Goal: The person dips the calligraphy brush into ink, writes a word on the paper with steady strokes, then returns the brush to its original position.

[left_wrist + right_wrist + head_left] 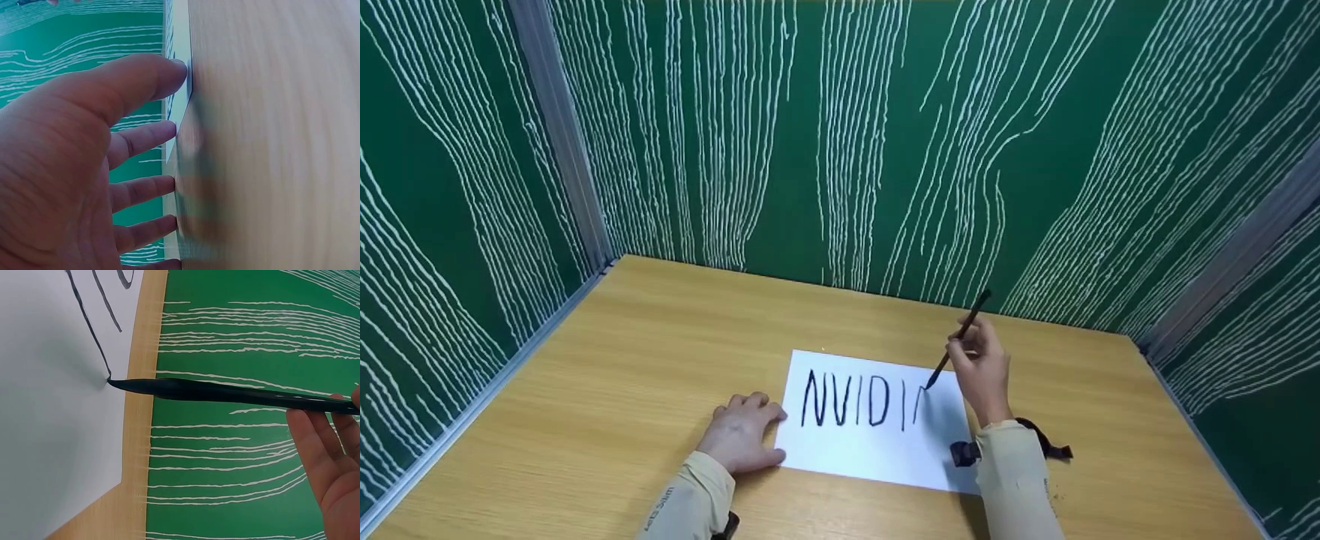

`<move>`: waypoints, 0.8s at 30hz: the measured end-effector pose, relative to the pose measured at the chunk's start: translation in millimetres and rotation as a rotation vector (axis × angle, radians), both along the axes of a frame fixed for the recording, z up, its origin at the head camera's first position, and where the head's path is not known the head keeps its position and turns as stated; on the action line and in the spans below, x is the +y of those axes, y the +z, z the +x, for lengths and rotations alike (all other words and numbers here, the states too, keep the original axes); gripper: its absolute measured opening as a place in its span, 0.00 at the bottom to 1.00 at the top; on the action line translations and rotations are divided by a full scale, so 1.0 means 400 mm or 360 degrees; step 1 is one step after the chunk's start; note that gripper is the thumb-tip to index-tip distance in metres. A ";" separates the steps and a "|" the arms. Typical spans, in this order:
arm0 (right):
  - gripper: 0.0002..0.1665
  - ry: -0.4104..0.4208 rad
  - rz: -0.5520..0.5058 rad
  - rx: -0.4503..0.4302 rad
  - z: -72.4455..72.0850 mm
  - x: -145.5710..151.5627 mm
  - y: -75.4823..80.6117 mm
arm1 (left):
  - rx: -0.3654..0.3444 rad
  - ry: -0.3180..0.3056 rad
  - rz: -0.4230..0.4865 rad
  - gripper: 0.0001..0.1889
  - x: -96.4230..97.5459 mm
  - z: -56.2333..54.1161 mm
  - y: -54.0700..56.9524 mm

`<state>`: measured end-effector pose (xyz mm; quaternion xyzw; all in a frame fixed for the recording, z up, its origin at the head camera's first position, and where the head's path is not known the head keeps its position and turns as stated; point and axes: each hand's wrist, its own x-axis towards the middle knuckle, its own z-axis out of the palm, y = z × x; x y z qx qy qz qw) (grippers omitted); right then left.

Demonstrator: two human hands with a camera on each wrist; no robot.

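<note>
A white sheet of paper lies on the table, bearing the black letters "NVIDI" and one more slanted stroke. My right hand pinches a black paintbrush over the sheet's right part. In the right wrist view, the tip of the brush touches the paper at the end of that slanted line. My left hand rests at the sheet's left edge, fingers spread. Seen from the left wrist, the thumb and one fingertip touch the paper's edge, while the other fingertips stand on the wood.
The wooden table extends around the sheet. Green walls with white wavy lines close it in at the back and both sides, meeting at grey corner posts. A black strap circles the right wrist.
</note>
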<state>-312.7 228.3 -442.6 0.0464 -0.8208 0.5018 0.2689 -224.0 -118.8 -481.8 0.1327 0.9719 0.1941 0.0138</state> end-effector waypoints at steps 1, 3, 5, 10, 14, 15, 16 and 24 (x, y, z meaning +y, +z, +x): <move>0.15 -0.0001 -0.0002 -0.0003 0.000 0.000 0.001 | 0.0001 0.0003 -0.0003 0.27 0.000 -0.001 0.000; 0.15 0.0003 -0.0012 -0.0001 0.001 0.000 0.004 | -0.0003 0.0010 -0.0007 0.27 0.001 -0.002 0.001; 0.15 -0.0007 -0.0020 -0.0017 0.001 -0.001 0.007 | -0.0007 0.0014 -0.0013 0.27 0.001 -0.002 0.002; 0.15 -0.0043 -0.0026 -0.0058 0.012 -0.012 0.022 | -0.0020 0.0012 -0.0028 0.28 0.000 -0.003 0.004; 0.15 -0.0041 -0.0015 -0.0077 0.038 -0.027 0.048 | -0.0046 0.0019 -0.0017 0.28 0.001 -0.003 0.002; 0.15 -0.0040 -0.0010 -0.0081 0.043 -0.030 0.053 | -0.0052 0.0022 -0.0014 0.28 0.001 -0.003 0.002; 0.15 -0.0039 -0.0007 -0.0084 0.049 -0.032 0.058 | -0.0052 0.0022 -0.0009 0.28 0.002 -0.003 0.001; 0.15 -0.0006 -0.0042 0.0009 0.024 -0.012 0.025 | -0.0033 0.0005 -0.0013 0.26 0.000 -0.002 -0.001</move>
